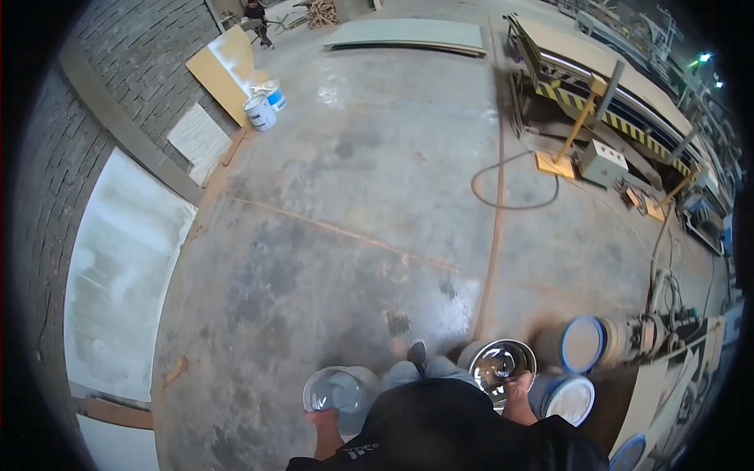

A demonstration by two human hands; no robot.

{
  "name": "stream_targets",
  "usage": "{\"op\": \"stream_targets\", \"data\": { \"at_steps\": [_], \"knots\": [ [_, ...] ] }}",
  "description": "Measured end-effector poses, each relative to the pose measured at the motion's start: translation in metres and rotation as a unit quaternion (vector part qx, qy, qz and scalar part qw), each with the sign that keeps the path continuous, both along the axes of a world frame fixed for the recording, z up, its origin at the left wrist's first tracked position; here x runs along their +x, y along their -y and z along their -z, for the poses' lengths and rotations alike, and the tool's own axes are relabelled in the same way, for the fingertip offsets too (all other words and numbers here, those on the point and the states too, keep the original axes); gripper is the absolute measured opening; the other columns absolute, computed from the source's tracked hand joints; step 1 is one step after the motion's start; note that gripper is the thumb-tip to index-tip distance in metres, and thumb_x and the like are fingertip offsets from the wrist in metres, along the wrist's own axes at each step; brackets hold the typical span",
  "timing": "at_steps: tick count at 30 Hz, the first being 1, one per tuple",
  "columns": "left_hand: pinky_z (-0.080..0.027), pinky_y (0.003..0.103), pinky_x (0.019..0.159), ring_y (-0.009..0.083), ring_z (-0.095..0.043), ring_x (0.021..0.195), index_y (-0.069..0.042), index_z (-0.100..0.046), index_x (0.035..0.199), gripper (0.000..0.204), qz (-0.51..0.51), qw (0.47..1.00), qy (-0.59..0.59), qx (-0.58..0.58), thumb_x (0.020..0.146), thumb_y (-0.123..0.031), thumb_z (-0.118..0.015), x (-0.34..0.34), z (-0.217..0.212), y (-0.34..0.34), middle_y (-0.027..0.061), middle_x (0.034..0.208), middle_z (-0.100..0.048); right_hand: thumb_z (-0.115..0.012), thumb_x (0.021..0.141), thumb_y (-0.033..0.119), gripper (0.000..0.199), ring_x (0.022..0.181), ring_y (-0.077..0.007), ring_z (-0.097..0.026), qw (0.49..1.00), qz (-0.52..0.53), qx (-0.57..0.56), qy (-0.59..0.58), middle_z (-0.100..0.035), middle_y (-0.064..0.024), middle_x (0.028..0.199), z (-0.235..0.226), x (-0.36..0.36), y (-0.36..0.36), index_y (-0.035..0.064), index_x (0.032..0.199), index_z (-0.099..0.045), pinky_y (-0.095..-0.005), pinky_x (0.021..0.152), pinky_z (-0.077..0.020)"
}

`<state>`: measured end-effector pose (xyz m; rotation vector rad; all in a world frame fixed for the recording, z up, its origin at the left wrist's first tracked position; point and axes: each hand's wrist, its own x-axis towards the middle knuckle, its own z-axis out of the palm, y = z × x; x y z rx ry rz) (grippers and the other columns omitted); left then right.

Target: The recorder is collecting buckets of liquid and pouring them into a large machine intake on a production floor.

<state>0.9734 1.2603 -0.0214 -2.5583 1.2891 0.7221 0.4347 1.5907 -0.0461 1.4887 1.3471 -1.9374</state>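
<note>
On my left side is a whitish, translucent bucket [316, 382] with pale, cloudy contents. My left hand [320, 420] is closed at its near-left rim; whether it grips the rim or a handle is hard to make out. A metal bucket [474, 366] with shiny, reflective liquid inside is to the right of my legs. Around its near-right edge, the fingers of my right hand [519, 386] are curled. Both buckets stay close beside my legs, and my torso partly hides the near sides.
Blue-rimmed drums [583, 344] stand close on the right. Beyond them a hose loop [514, 208] lies on the floor by a yellow-footed post [554, 165] and a striped machine [628, 129]. White panels [126, 275] lean along the left wall; paint buckets [261, 114] stand farther off.
</note>
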Motion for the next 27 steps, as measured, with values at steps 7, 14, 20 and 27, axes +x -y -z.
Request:
{"op": "stream_targets", "data": {
  "at_steps": [7, 14, 20, 27],
  "knots": [
    [-0.039, 0.053, 0.091, 0.0314, -0.049, 0.109, -0.011, -0.042, 0.132, 0.080, -0.380, 0.637, -0.653, -0.151, 0.078, -0.069, -0.032, -0.242, 0.033, 0.239, 0.0109, 0.122, -0.052, -0.044, 0.079, 0.026, 0.021, 0.048, -0.0245, -0.045, 0.998, 0.004, 0.064, -0.002, -0.047, -0.0101, 0.062, -0.047, -0.204, 0.171, 0.0070, 0.079, -0.053, -0.0393, 0.044, -0.0373],
    [-0.025, 0.047, 0.108, 0.0291, -0.034, 0.132, -0.009, -0.035, 0.141, 0.070, -0.461, 0.620, -0.621, -0.131, 0.088, -0.054, -0.026, -0.482, 0.030, 0.479, 0.0114, 0.145, -0.034, -0.048, 0.081, 0.020, 0.021, 0.064, -0.0286, -0.049, 0.830, -0.411, 0.327, -0.186, -0.050, -0.0133, 0.079, -0.030, -0.377, 0.343, 0.0022, 0.092, -0.047, -0.0408, 0.055, -0.0409],
    [-0.014, 0.053, 0.111, 0.0294, -0.021, 0.140, -0.014, -0.021, 0.148, 0.081, -0.516, 0.591, -0.613, -0.090, 0.085, -0.064, -0.025, -0.700, 0.023, 0.667, 0.0096, 0.152, -0.024, -0.053, 0.083, 0.005, 0.028, 0.090, -0.0214, -0.055, 0.993, 0.027, 0.016, -0.118, -0.058, -0.0113, 0.100, 0.023, -0.561, 0.506, -0.0014, 0.110, -0.052, -0.0357, 0.081, -0.0442],
    [-0.013, 0.054, 0.111, 0.0276, -0.021, 0.140, -0.018, -0.010, 0.149, 0.088, -0.314, 0.766, -0.561, -0.023, 0.080, -0.069, -0.031, -0.922, 0.047, 0.892, 0.0094, 0.155, -0.017, -0.062, 0.073, 0.005, 0.025, 0.073, -0.0187, -0.058, 0.745, -0.417, 0.372, -0.364, -0.063, -0.0101, 0.089, -0.074, -0.733, 0.710, -0.0011, 0.098, -0.059, -0.0344, 0.063, -0.0488]
  ]
}}
